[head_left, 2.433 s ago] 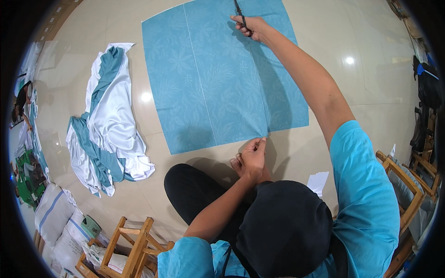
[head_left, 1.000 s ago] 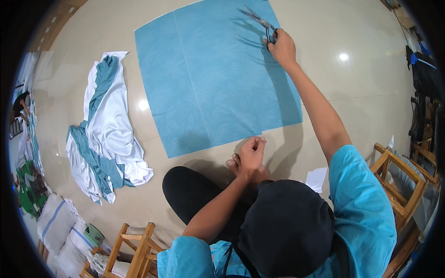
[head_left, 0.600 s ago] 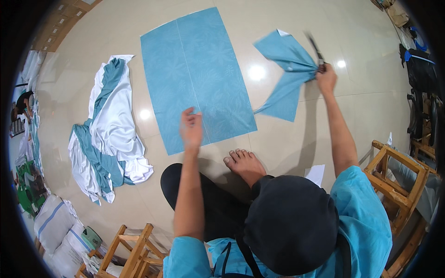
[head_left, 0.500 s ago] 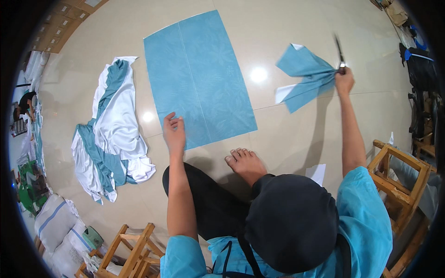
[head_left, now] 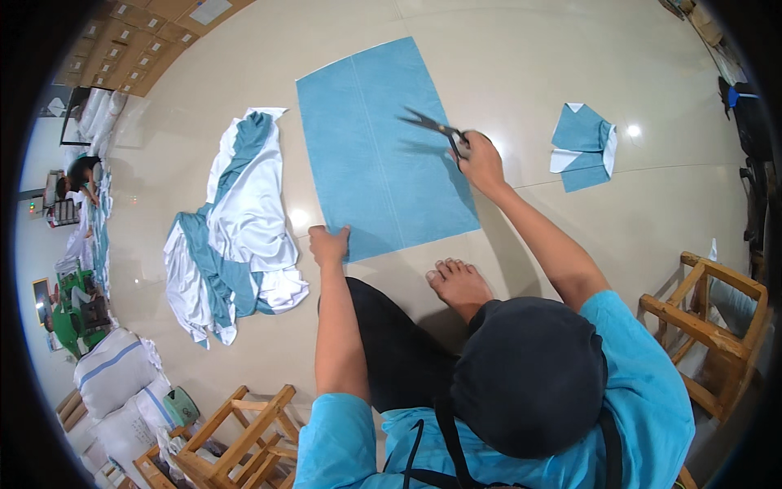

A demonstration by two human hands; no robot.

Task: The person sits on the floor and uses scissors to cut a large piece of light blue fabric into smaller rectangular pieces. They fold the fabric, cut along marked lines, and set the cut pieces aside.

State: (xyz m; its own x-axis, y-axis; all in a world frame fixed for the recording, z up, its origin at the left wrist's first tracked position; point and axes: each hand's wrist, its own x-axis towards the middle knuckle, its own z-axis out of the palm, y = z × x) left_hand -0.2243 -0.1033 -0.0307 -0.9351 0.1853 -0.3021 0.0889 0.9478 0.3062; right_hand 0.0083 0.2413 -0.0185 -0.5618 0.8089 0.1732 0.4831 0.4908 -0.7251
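Note:
A rectangular light-blue cloth panel (head_left: 383, 155) with a faint leaf pattern lies flat on the floor before me. At its near left corner my left hand (head_left: 329, 244) is closed on the edge, with the fingertips partly hidden. My right hand (head_left: 482, 165) grips black-handled scissors (head_left: 436, 125) above the panel's right side. The blades are slightly parted and point left, and their shadow falls on the cloth. To the right lies a small crumpled blue-and-white cloth piece (head_left: 582, 148), apart from both hands.
A heap of white and teal fabric (head_left: 252, 212) lies left of the panel. Wooden stools (head_left: 236, 444) stand near left, and another wooden stool (head_left: 709, 326) at right. White sacks (head_left: 118, 375) and cardboard boxes (head_left: 134, 41) line the left side. A person (head_left: 81, 175) is far left.
My right hand has let go of the small cloth piece at right and swung left over the panel with the scissors. My left hand has closed at the panel's near left corner.

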